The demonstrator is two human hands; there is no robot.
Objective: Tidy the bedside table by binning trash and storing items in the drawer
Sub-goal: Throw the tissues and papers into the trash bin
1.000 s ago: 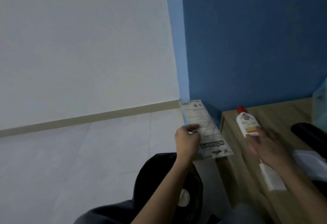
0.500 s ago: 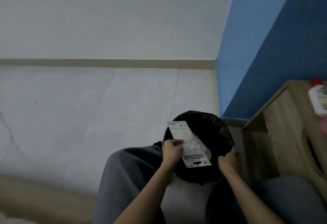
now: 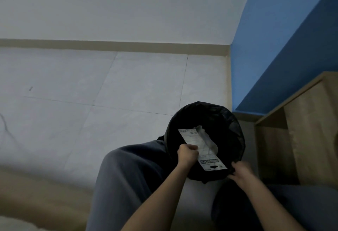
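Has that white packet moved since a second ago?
Yes. The white packet, in the left hand, went from beside the bedside table down over the black bin.

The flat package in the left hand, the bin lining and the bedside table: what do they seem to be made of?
Flat package: probably thin clear plastic film over a printed white card; its far part looks see-through.
Bin lining: black plastic bag, slightly glossy, wrinkled at the rim.
Bedside table: matte wood-look board with pale grain; solid wood or laminate cannot be told.
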